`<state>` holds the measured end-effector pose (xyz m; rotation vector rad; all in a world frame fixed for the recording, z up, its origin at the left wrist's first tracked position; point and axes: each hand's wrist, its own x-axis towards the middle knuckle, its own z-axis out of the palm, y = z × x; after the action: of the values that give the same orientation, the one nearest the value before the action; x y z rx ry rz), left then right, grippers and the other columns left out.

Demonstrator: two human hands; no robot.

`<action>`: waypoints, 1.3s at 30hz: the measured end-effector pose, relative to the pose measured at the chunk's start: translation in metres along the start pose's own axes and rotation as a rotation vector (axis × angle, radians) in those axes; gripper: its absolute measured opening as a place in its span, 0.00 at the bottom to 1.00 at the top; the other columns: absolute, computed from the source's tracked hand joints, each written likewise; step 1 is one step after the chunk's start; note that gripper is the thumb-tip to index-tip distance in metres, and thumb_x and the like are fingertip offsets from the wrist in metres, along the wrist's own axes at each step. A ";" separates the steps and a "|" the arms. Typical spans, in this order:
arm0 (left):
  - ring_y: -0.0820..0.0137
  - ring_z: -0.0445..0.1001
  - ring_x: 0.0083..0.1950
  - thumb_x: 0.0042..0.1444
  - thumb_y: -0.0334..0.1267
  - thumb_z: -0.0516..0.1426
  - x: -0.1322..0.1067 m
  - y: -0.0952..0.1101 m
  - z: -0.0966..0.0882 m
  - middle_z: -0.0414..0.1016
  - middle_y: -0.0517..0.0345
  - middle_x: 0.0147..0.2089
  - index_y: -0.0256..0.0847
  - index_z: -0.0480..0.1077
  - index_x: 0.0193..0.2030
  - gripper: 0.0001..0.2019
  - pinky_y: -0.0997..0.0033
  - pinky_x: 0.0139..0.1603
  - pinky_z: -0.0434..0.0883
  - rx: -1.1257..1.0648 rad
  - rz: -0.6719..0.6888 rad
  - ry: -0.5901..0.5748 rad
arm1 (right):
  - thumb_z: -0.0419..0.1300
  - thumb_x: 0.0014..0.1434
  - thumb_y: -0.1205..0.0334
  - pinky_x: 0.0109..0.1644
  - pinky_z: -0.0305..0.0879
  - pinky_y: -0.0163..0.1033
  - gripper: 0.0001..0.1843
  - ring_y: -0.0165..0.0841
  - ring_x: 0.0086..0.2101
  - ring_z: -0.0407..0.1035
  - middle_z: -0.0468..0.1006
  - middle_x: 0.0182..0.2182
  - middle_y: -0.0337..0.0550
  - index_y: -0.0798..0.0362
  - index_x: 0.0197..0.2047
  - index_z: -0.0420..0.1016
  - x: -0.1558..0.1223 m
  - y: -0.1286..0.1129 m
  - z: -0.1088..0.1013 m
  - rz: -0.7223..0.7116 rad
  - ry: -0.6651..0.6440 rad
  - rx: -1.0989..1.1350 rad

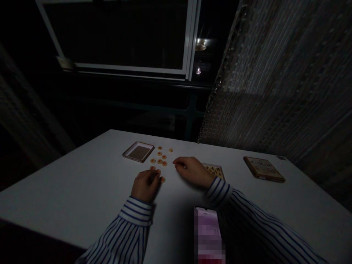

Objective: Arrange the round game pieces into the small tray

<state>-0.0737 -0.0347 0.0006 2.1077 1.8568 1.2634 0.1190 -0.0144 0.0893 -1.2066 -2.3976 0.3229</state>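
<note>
Several round wooden xiangqi pieces point(160, 161) with red markings lie loosely on the white table. My left hand point(145, 185) is at the near end of this group, its fingers curled and closed on a xiangqi piece point(158, 171) that they partly cover. Another xiangqi piece point(163, 179) lies just right of those fingers. To the right of the group, my right hand point(194, 171) hovers low with thumb and fingers drawn together; whatever is in them is hidden. Beyond its wrist, a tray of dark-marked xiangqi pieces point(216, 171) shows in part.
An open, shallow box part point(139, 151) stands left of the pieces. A closed box point(264, 169) with a printed top lies at the right. A phone point(208, 229) with a lit screen lies near me, between my forearms. A bead curtain point(255, 73) hangs behind the table's right side.
</note>
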 end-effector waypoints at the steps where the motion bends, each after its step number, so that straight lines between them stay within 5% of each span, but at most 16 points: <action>1: 0.64 0.70 0.42 0.50 0.45 0.51 -0.001 0.000 0.000 0.75 0.52 0.38 0.39 0.72 0.37 0.14 0.64 0.45 0.66 0.014 0.014 -0.025 | 0.46 0.57 0.62 0.43 0.59 0.33 0.16 0.31 0.39 0.68 0.75 0.39 0.40 0.51 0.44 0.70 0.001 0.000 0.006 0.006 -0.001 0.008; 17: 0.61 0.70 0.43 0.47 0.44 0.53 -0.005 -0.002 0.008 0.75 0.54 0.38 0.43 0.70 0.38 0.13 0.62 0.45 0.64 0.250 0.106 -0.195 | 0.45 0.58 0.64 0.48 0.54 0.36 0.16 0.31 0.43 0.64 0.74 0.40 0.44 0.53 0.46 0.69 -0.007 0.004 0.052 0.015 -0.079 -0.122; 39: 0.63 0.71 0.41 0.51 0.44 0.50 -0.005 -0.005 0.014 0.75 0.53 0.37 0.42 0.70 0.39 0.14 0.63 0.44 0.64 0.264 0.118 -0.207 | 0.45 0.58 0.63 0.47 0.54 0.38 0.17 0.32 0.43 0.64 0.73 0.40 0.45 0.53 0.46 0.68 -0.007 0.007 0.056 0.020 -0.078 -0.112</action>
<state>-0.0691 -0.0313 -0.0144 2.4039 1.9235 0.8151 0.1010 -0.0167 0.0357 -1.2897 -2.5014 0.2495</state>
